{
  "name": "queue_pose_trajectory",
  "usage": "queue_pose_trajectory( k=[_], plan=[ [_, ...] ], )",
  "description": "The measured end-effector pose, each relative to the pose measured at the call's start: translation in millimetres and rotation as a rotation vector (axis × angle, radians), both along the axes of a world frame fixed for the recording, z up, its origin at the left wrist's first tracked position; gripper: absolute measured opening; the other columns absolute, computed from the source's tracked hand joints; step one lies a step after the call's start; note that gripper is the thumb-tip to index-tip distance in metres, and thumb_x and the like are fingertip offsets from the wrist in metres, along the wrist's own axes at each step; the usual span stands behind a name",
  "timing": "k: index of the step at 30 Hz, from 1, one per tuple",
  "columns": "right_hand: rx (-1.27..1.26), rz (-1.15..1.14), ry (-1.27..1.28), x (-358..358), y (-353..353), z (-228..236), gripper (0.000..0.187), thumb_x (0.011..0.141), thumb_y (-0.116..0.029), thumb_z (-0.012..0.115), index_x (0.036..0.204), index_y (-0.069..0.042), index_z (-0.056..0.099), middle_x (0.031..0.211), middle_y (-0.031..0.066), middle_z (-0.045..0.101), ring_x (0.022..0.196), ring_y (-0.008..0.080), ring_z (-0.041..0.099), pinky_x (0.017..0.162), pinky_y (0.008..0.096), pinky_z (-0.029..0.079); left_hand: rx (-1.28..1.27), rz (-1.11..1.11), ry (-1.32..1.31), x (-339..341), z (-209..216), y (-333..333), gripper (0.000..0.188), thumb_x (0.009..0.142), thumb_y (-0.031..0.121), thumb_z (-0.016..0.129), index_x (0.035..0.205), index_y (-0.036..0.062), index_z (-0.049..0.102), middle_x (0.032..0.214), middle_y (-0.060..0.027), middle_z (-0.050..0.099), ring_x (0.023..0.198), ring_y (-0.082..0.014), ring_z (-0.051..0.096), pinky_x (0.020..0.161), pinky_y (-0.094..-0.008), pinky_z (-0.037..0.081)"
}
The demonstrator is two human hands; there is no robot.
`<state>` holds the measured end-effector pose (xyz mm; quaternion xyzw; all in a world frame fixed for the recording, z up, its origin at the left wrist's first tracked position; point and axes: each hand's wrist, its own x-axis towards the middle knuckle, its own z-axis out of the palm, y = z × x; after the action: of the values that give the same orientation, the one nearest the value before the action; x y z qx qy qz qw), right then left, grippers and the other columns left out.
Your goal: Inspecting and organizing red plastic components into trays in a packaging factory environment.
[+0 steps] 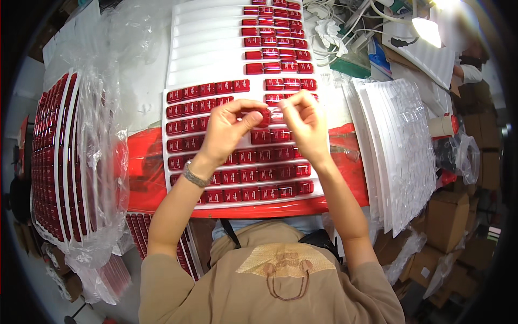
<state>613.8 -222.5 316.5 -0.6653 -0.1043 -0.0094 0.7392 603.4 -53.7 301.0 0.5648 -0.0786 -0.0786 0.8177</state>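
My left hand (229, 127), with a grey band on its wrist, pinches a small red glossy case (263, 117) between thumb and fingers. Close beside it, my right hand (306, 128) has thumb and fingertips pressed together; what they hold, if anything, is too small to make out. Both hands are above a white tray (318, 189) with rows of red cases (249, 175) lying in its grooves. Behind it a second white tray (208, 56) carries more red cases along its right side, while its left grooves are bare.
Upright trays of red cases (54, 156), wrapped in clear plastic, stand at the left. A stack of white trays (396, 154) leans at the right. Cables (356, 24), a green box (350, 66) and a lit lamp (427, 31) are at the far right. Cardboard boxes (447, 221) lie below.
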Motion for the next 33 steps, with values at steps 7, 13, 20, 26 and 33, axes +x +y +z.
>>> queue_pose_trajectory(
  k=[7,13,20,26,33],
  plan=[
    [-0.977,0.242,-0.202,-9.7,-8.7,21.6,0.039,0.091,-0.036,0.054,0.111,-0.004,0.046,0.072,0.0196,0.061,0.068,0.0374,0.063,0.061,0.0433,0.048,0.009,-0.268,0.092,-18.1,-12.4,-3.9,0.04,0.078,-0.009,0.067,0.115,-0.0026,0.054,0.104,-0.0087,0.063,0.094,-0.0136,0.061,0.08,-0.0245,0.053],
    [-0.879,-0.323,-0.145,60.0,-116.6,72.6,0.056,0.084,-0.044,0.062,0.121,-0.002,0.054,0.106,0.0166,0.064,0.091,0.0242,0.063,0.08,0.0351,0.048,0.678,0.141,-0.282,19.8,-21.0,7.7,0.036,0.073,0.013,0.077,0.106,0.0053,0.062,0.101,-0.0055,0.06,0.095,-0.0168,0.056,0.083,-0.0318,0.048],
    [-1.577,-0.246,0.1,124.5,-307.9,5.4,0.056,0.082,-0.032,0.061,0.127,-0.001,0.05,0.12,0.0263,0.056,0.111,0.0391,0.055,0.096,0.0429,0.041,1.353,0.207,-0.649,63.4,-56.6,-3.9,0.039,0.071,0.029,0.078,0.103,0.0087,0.068,0.096,-0.0027,0.06,0.095,-0.0174,0.052,0.087,-0.0337,0.034],
    [-1.68,-0.195,-0.194,121.7,-274.6,24.9,0.029,0.082,-0.02,0.059,0.107,-0.004,0.058,0.102,0.0204,0.064,0.097,0.0391,0.059,0.081,0.0453,0.046,1.371,0.3,-0.525,68.8,-42.2,31.1,0.033,0.076,0.022,0.073,0.103,0.0052,0.068,0.094,-0.005,0.061,0.093,-0.0195,0.054,0.085,-0.0351,0.04],
    [-1.311,-0.173,-0.238,117.8,-212.1,45.3,0.026,0.086,-0.019,0.057,0.107,-0.004,0.054,0.089,0.0129,0.063,0.072,0.0286,0.06,0.065,0.0406,0.047,1.38,0.207,-0.572,87.2,-39.5,36.0,0.024,0.074,0.017,0.074,0.095,0.0066,0.068,0.091,-0.0018,0.061,0.092,-0.0195,0.053,0.084,-0.0351,0.041]
  ],
)
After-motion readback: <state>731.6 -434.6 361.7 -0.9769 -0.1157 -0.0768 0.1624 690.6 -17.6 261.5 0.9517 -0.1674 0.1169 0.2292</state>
